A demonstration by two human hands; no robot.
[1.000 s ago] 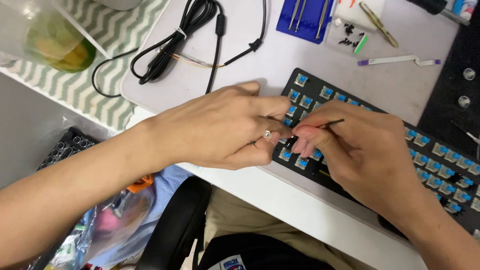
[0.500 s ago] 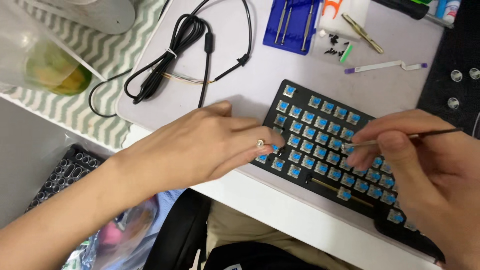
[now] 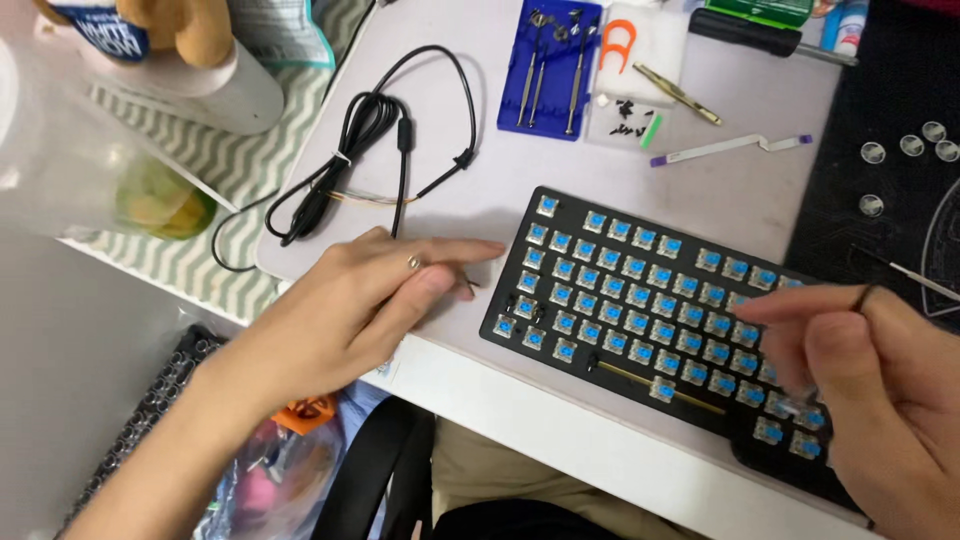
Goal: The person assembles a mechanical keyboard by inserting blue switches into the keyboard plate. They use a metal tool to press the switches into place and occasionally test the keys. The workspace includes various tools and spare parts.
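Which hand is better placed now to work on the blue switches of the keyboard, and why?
Probably the right hand: it hovers over the keyboard at its right end and holds a thin tool. The left hand lies on the table beside the keyboard's left edge, apparently empty.

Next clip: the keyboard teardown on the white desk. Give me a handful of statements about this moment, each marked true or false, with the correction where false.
1. The keyboard has no keycaps on; blue switches show. True.
2. The left hand rests on top of the switches. False: it lies on the desk beside the keyboard's left edge, fingertips pointing toward it.
3. The right hand holds a thin tool that sticks out to the right. True.
4. The black cable is plugged into the keyboard. False: it lies loose on the desk, above the left hand.
5. The blue tray of slim metal tools sits beyond the keyboard. True.
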